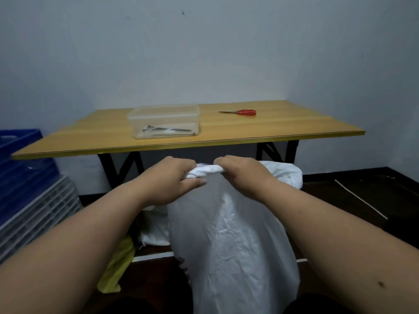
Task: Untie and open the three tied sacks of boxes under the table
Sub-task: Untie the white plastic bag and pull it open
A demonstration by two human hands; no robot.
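A tall white sack (233, 241) stands on the floor in front of me, its top bunched into a twisted neck (205, 171). My left hand (169, 180) grips the left side of that neck, thumb underneath. My right hand (242, 172) grips its right side, fingers curled over it. A second white sack (288, 172) sits behind, under the table's right side. A third white sack (155, 225) lies low under the table, partly hidden by the front one. What is inside the sacks is hidden.
The wooden table (306, 128) on black legs carries a clear plastic box (164, 121) and red-handled scissors (244, 112). Blue crates (18, 159) and white grids (38, 211) are stacked at the left. A yellow bag (118, 268) lies on the dark floor.
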